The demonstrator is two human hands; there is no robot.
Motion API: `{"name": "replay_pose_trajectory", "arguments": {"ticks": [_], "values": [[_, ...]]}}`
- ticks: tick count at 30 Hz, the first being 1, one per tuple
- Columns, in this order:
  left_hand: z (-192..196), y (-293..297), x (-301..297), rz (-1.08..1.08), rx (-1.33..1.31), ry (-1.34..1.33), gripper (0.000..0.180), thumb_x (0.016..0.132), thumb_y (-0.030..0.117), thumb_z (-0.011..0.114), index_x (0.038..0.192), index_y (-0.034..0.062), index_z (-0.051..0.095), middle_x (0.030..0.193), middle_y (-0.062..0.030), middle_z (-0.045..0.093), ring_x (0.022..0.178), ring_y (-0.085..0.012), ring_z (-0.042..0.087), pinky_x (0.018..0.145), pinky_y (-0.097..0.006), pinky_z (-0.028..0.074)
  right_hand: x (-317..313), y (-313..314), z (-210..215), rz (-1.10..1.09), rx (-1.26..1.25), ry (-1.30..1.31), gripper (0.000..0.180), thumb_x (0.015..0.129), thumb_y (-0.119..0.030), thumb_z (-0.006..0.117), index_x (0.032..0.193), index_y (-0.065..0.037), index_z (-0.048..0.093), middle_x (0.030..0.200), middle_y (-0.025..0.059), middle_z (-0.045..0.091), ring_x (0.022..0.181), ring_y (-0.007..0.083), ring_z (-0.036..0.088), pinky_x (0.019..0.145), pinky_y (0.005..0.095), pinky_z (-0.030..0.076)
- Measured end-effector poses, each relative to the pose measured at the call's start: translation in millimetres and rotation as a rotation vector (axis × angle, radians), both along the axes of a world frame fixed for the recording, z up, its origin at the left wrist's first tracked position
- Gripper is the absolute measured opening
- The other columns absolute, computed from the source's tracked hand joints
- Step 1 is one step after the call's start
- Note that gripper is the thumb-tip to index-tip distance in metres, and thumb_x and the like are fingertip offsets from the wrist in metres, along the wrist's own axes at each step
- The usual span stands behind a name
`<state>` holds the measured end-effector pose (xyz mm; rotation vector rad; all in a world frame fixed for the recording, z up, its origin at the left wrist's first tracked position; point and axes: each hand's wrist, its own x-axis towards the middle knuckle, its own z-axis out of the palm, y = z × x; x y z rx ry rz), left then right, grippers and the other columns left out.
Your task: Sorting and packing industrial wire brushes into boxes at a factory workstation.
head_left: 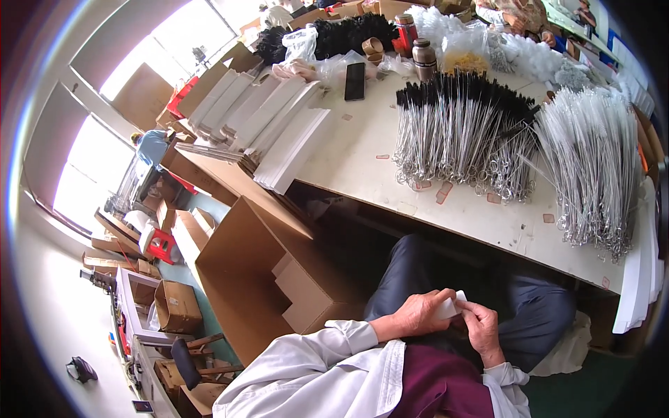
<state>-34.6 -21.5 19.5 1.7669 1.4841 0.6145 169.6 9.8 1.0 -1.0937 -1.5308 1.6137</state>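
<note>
Over my lap, my left hand (420,313) is closed around a small white piece (449,307) that looks like folded paper or card; its exact kind is partly hidden by my fingers. My right hand (482,330) pinches the right edge of that piece between thumb and fingers. On the table (348,153) ahead lies a dense row of wire brushes with black bristles (481,97), their looped wire ends toward me. To their right is a heap of wire brushes with white bristles (585,132), loops also facing me.
A large open cardboard box (244,258) stands left of my legs. Stacked white card strips (279,118) lie at the table's left, with a black phone (355,81) beside them. A metal flask (424,59) and tape roll (372,47) stand behind. Other people (519,15) work farther off.
</note>
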Motion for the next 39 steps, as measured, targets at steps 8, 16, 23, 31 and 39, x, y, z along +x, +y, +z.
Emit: {"name": "replay_pose_trajectory", "arguments": {"ticks": [8, 16, 23, 31, 39], "values": [[-4.8, -7.0, 6.7, -0.013, 0.071, 0.048, 0.057, 0.076, 0.018, 0.074, 0.128, 0.0108, 0.052, 0.108, -0.0203, 0.068, 0.090, -0.0415, 0.071, 0.075, -0.048, 0.060, -16.9, -9.8, 9.1, -0.198, 0.163, -0.163, 0.023, 0.097, -0.005, 0.068, 0.117, 0.006, 0.067, 0.084, 0.0092, 0.076, 0.073, 0.0114, 0.069, 0.067, 0.0287, 0.057], [-7.5, -4.4, 8.1, -0.048, 0.051, 0.095, 0.060, 0.078, 0.019, 0.074, 0.131, 0.0100, 0.049, 0.109, -0.0211, 0.068, 0.089, -0.0424, 0.071, 0.074, -0.049, 0.060, -14.1, -9.2, -1.6, -0.197, 0.261, -0.302, 0.021, 0.097, -0.018, 0.071, 0.096, 0.003, 0.072, 0.078, 0.0189, 0.072, 0.068, 0.0269, 0.073, 0.061, 0.0377, 0.054], [-6.5, -8.3, 9.9, 0.027, 0.076, 0.028, 0.065, 0.082, 0.025, 0.077, 0.134, 0.0085, 0.042, 0.103, -0.0241, 0.070, 0.088, -0.0439, 0.071, 0.071, -0.051, 0.059, -18.6, -17.1, 4.7, -0.152, 0.450, -0.196, 0.027, 0.102, -0.018, 0.059, 0.107, 0.005, 0.072, 0.093, 0.0255, 0.072, 0.085, 0.0419, 0.072, 0.068, 0.0430, 0.055], [-20.9, -4.7, 10.1, 0.147, 0.215, 0.096, 0.063, 0.082, 0.027, 0.082, 0.128, 0.0050, 0.044, 0.091, -0.0242, 0.071, 0.080, -0.0455, 0.072, 0.066, -0.051, 0.060, -29.2, -3.4, -1.6, -0.210, 0.183, -0.181, 0.028, 0.099, -0.019, 0.065, 0.085, 0.004, 0.070, 0.076, 0.0237, 0.067, 0.072, 0.0324, 0.073, 0.062, 0.0384, 0.051], [-16.8, 2.5, 9.6, 0.212, 0.291, 0.155, 0.052, 0.079, 0.022, 0.081, 0.120, 0.0014, 0.056, 0.093, -0.0205, 0.072, 0.080, -0.0392, 0.073, 0.066, -0.046, 0.060, -42.5, 2.8, -2.0, -0.253, 0.031, -0.064, 0.015, 0.094, -0.012, 0.073, 0.097, 0.002, 0.070, 0.083, 0.0108, 0.076, 0.076, 0.0139, 0.073, 0.069, 0.0295, 0.057]]}}
